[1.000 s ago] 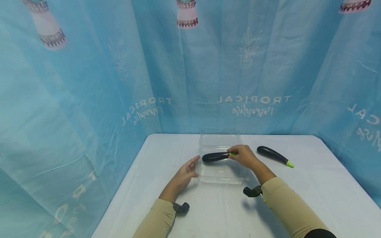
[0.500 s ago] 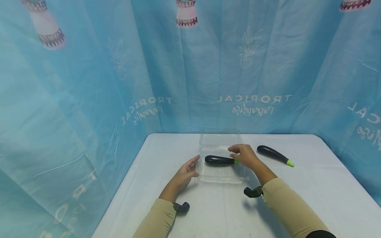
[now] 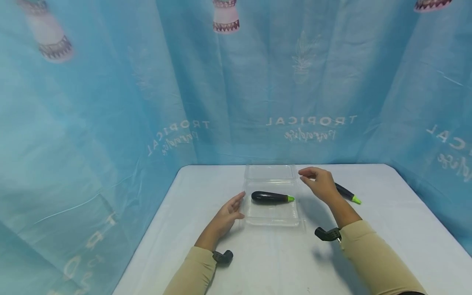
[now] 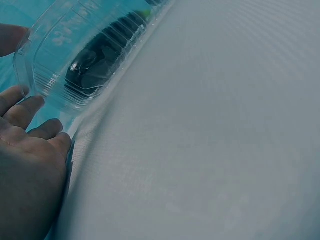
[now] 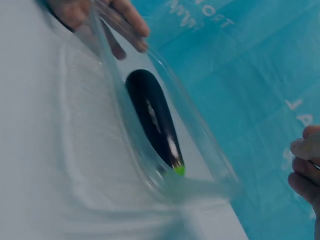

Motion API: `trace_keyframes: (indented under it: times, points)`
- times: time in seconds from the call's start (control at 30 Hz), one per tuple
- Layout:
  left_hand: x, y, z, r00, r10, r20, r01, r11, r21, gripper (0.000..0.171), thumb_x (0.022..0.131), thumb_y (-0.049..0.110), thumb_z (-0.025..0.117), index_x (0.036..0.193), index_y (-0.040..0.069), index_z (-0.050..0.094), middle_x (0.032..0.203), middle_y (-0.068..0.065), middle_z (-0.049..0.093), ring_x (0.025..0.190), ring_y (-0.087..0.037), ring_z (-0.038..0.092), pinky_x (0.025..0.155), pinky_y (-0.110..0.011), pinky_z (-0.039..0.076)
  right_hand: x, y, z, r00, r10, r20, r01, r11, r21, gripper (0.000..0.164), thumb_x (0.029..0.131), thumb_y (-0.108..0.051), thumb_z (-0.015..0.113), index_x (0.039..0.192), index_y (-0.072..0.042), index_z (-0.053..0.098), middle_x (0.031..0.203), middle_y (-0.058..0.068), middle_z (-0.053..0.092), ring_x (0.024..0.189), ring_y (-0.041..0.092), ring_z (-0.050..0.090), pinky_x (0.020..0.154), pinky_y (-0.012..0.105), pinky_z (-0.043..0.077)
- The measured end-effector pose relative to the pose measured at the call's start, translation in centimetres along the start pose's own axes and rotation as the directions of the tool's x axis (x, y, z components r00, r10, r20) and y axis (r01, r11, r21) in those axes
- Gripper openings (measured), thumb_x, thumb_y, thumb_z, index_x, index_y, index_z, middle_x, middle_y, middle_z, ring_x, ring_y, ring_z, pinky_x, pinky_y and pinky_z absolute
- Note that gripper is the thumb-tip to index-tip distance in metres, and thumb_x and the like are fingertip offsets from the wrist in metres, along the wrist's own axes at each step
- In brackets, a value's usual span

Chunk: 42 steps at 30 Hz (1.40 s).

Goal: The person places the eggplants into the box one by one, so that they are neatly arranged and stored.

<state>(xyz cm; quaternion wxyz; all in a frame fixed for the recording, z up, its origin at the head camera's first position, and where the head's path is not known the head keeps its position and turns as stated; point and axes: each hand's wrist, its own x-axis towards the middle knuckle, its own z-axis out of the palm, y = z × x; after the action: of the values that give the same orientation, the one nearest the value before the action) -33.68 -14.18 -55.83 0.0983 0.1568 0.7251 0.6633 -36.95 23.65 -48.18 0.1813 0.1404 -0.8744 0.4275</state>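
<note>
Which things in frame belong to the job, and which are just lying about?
Job:
clear container, left hand at its edge
eggplant in the container
second eggplant, outside it, partly hidden by the right hand: likely, since it looks alike

Just around:
white table
blue printed curtain

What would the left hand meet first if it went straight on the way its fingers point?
The left hand would first meet the clear box, at its left wall; the fingertips seem right there, though contact is hard to judge.
</note>
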Motion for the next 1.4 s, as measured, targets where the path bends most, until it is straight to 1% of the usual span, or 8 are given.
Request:
trace_keyframes:
  times: [0.13, 0.27, 0.5, 0.67, 0.87, 1.0, 1.17, 1.4]
  points:
    - [0.2, 0.0, -0.2, 1.0, -0.006, -0.017, 0.006, 1.0, 0.011, 0.088, 0.08, 0.0, 0.069, 0.162, 0.018, 0.042, 0.168, 0.005, 0.032, 0.156, -0.016, 0.023, 0.125, -0.035, 0.022, -0.2, 1.6, -2.5, 0.996, 0.049, -0.071, -0.052, 0.998, -0.042, 0.021, 0.1, -0.006, 0.072, 0.12, -0.002, 0.075, 0.114, 0.017, 0.075, 0.108, 0.037, 0.071, 0.088, 0.055, 0.06]
    - [0.4, 0.0, -0.3, 1.0, -0.003, -0.021, 0.004, 1.0, 0.02, 0.088, 0.081, 0.001, 0.07, 0.162, 0.02, 0.042, 0.168, 0.007, 0.033, 0.156, -0.015, 0.024, 0.124, -0.035, 0.022, -1.3, 4.3, -5.5, 0.986, 0.093, -0.135, -0.105, 0.99, -0.09, 0.031, 0.098, -0.008, 0.074, 0.127, 0.001, 0.07, 0.123, 0.024, 0.071, 0.117, 0.044, 0.065, 0.098, 0.061, 0.053]
    - [0.3, 0.1, -0.4, 1.0, -0.008, -0.009, 0.008, 1.0, 0.019, 0.088, 0.081, 0.001, 0.07, 0.162, 0.018, 0.041, 0.168, 0.008, 0.033, 0.155, -0.014, 0.024, 0.124, -0.033, 0.022, -4.4, 8.1, -9.1, 0.951, 0.265, -0.159, -0.287, 0.949, -0.134, 0.056, 0.098, -0.025, 0.077, 0.141, 0.006, 0.059, 0.14, 0.032, 0.058, 0.132, 0.055, 0.05, 0.105, 0.068, 0.045]
    - [0.2, 0.4, -0.5, 1.0, 0.007, 0.001, -0.007, 1.0, -0.003, 0.088, 0.081, -0.001, 0.069, 0.163, 0.014, 0.04, 0.169, 0.003, 0.032, 0.156, -0.018, 0.022, 0.125, -0.035, 0.021, -5.4, 9.7, -10.4, 0.936, 0.339, -0.098, -0.352, 0.917, -0.186, 0.076, 0.096, -0.043, 0.077, 0.146, 0.008, 0.052, 0.147, 0.038, 0.047, 0.136, 0.059, 0.04, 0.105, 0.074, 0.038]
    - [0.2, 0.3, -0.5, 1.0, 0.005, 0.003, -0.005, 1.0, -0.002, 0.088, 0.082, -0.001, 0.069, 0.163, 0.015, 0.039, 0.17, 0.002, 0.031, 0.157, -0.018, 0.021, 0.125, -0.036, 0.021, -5.8, 11.2, -10.5, 0.923, 0.373, 0.089, -0.347, 0.911, -0.223, 0.095, 0.091, -0.051, 0.081, 0.153, 0.009, 0.042, 0.151, 0.045, 0.035, 0.137, 0.064, 0.033, 0.104, 0.078, 0.036]
    - [0.2, 0.0, -0.4, 1.0, -0.008, 0.009, 0.008, 1.0, -0.001, 0.088, 0.082, -0.001, 0.069, 0.163, 0.015, 0.039, 0.169, 0.004, 0.031, 0.156, -0.016, 0.022, 0.124, -0.034, 0.022, -5.9, 11.7, -9.8, 0.923, 0.356, 0.148, -0.316, 0.919, -0.236, 0.083, 0.092, -0.035, 0.082, 0.152, 0.009, 0.044, 0.15, 0.041, 0.039, 0.137, 0.062, 0.035, 0.106, 0.077, 0.035]
    - [0.0, -0.2, -0.2, 1.0, -0.011, 0.011, 0.011, 1.0, -0.002, 0.089, 0.081, -0.001, 0.069, 0.163, 0.015, 0.039, 0.169, 0.004, 0.031, 0.156, -0.017, 0.022, 0.124, -0.034, 0.022, -6.1, 12.1, -9.0, 0.936, 0.333, 0.114, -0.302, 0.927, -0.222, 0.057, 0.096, -0.013, 0.077, 0.144, 0.006, 0.054, 0.144, 0.037, 0.049, 0.132, 0.059, 0.043, 0.103, 0.075, 0.04]
    - [-0.1, 0.1, -0.2, 1.0, -0.014, 0.0, 0.014, 1.0, 0.023, 0.088, 0.081, 0.0, 0.069, 0.163, 0.017, 0.04, 0.168, 0.006, 0.033, 0.156, -0.014, 0.023, 0.124, -0.032, 0.023, -6.0, 12.6, -8.3, 0.947, 0.314, 0.062, -0.295, 0.932, -0.21, 0.045, 0.097, -0.009, 0.075, 0.138, 0.005, 0.061, 0.136, 0.035, 0.057, 0.124, 0.056, 0.052, 0.098, 0.071, 0.045]
